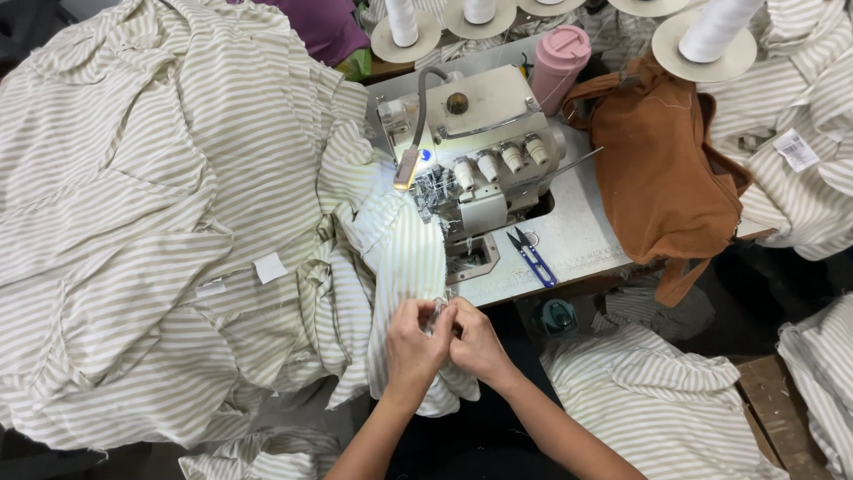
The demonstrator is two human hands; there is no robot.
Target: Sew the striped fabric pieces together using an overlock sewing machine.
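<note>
A great heap of striped cloth [151,222], cream with pale beige lines, covers the left half of the view and spills off the counter [586,236] toward my lap. More striped pieces lie at the lower right [657,400] and at the upper right [800,178]. An off-white sewing machine [475,147] sits at the middle of the counter, its small lamp lighting the cloth beside the needle. Just to the right of it slumps a rust-brown bag [662,173], with one strap hanging over the counter's front edge. Behind the machine stands a pink tumbler [558,62], and white thread cones [711,31] line the far edge. Small blue-handled snips [531,258] lie flat on the counter, just right of the machine's base.

Down at the front edge, below the machine, my left hand [413,342] and my right hand [475,342] meet, fingertips touching. Both pinch the hem of one striped strip [409,258] that runs from the needle area down to me. Each grip is narrow, closed on a small fold of that strip; I cannot tell whether a loose thread is also caught between them.
</note>
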